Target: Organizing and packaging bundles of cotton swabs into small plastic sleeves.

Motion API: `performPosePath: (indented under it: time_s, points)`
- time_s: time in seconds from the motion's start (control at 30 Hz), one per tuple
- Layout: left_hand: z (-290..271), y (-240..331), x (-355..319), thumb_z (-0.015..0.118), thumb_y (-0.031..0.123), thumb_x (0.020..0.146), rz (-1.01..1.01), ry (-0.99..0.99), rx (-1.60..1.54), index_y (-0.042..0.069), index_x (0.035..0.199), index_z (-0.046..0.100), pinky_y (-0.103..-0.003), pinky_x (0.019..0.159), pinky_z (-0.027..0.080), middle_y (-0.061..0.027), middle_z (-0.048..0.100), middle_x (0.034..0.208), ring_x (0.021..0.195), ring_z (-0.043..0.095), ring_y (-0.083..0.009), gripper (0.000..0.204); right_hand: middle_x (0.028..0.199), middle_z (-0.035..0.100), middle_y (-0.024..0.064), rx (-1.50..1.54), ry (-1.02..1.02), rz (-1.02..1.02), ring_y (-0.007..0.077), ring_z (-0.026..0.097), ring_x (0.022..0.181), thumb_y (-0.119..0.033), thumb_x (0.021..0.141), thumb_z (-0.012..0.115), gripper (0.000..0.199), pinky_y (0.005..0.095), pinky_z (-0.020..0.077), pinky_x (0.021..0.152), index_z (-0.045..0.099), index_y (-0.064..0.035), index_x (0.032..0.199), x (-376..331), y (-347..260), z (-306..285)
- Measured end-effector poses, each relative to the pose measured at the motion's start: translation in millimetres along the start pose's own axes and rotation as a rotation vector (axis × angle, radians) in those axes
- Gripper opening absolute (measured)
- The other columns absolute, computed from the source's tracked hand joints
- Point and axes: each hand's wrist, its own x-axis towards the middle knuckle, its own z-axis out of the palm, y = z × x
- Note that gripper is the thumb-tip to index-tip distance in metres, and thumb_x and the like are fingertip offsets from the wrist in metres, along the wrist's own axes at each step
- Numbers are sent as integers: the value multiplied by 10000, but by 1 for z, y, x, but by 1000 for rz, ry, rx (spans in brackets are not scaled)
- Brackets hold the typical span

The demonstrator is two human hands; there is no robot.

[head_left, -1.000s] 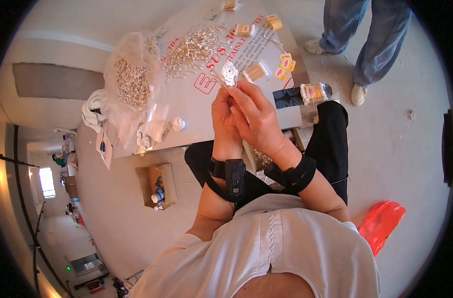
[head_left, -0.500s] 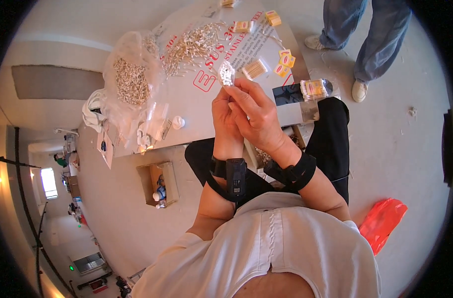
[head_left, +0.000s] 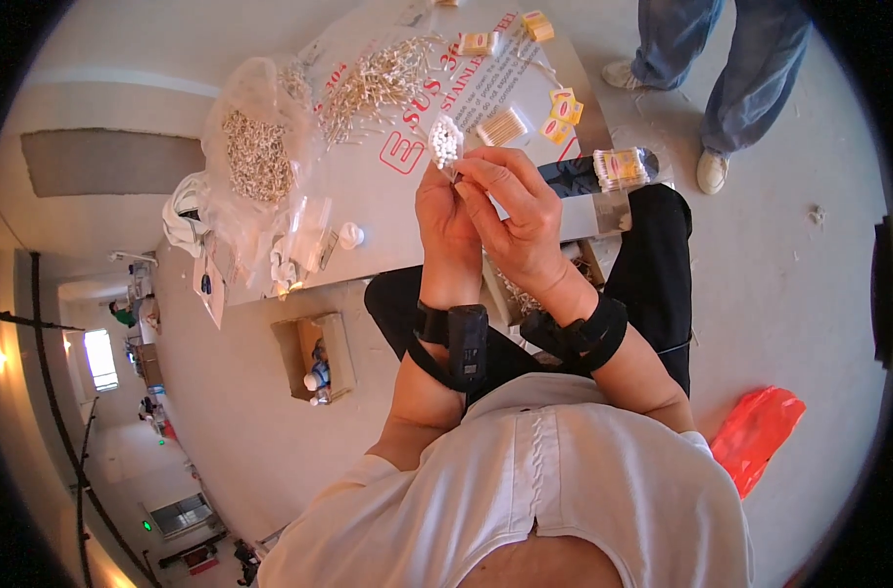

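Observation:
A bundle of white-tipped cotton swabs (head_left: 444, 142) stands tips up in front of me, in what looks like a clear wrapper. My left hand (head_left: 446, 214) is closed round its lower part. From the right, my right hand (head_left: 518, 208) pinches at the bundle's lower edge, its fingertips against the left hand's. Just beyond lies a clear packet of cotton swabs (head_left: 502, 127) on the table. Loose cotton swabs (head_left: 378, 83) are heaped farther back, and a big clear plastic bag (head_left: 255, 162) full of them sits to the left.
Yellow cards (head_left: 562, 116) and small swab packs (head_left: 479, 43) lie on the table's (head_left: 387, 220) right side. Another swab pack (head_left: 620, 170) is near my right knee. Below are an open carton (head_left: 314, 358) and a red plastic bag (head_left: 757, 441). Someone's legs (head_left: 755, 78) stand at upper right.
The bundle now shows more of its swab tips, tilted toward me. My right hand has shifted slightly right, its fingers now lower on the bundle's edge.

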Motion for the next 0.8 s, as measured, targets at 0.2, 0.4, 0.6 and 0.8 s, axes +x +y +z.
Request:
performPosePath:
  time_s: [0.2, 0.4, 0.6, 0.8]
  points:
    - [0, -5, 4, 573, 289, 863, -121, 22, -306, -21, 989, 561, -260, 720, 461, -61, 597, 939, 860, 565, -132, 335, 898, 598, 116, 48, 23, 86, 204, 607, 755, 42, 748, 629, 193, 264, 494, 670, 616, 0, 936, 2, 0, 1]
    - [2, -9, 6, 597, 230, 853, -188, 14, -455, -24, 1059, 530, -258, 786, 449, -61, 570, 1004, 923, 545, -139, 334, 885, 598, 82, 230, 57, 235, 133, 570, 724, 39, 759, 630, 161, 224, 466, 659, 606, 9, 916, 3, 5, 1]
    - [2, -20, 13, 419, 90, 911, -427, 133, -955, -77, 1110, 480, -352, 830, 491, -176, 563, 1039, 922, 575, -249, 266, 824, 579, 76, 279, 94, 318, 145, 569, 658, 23, 728, 655, 167, 231, 470, 612, 609, -10, 886, 4, 13, 6]
    - [6, -16, 12, 420, 82, 901, -483, 157, -976, -78, 1135, 460, -348, 846, 485, -168, 550, 1036, 930, 568, -252, 286, 1007, 525, 30, 341, 107, 314, 75, 500, 800, 25, 725, 677, 285, 209, 440, 689, 595, -8, 997, 4, 21, 7]
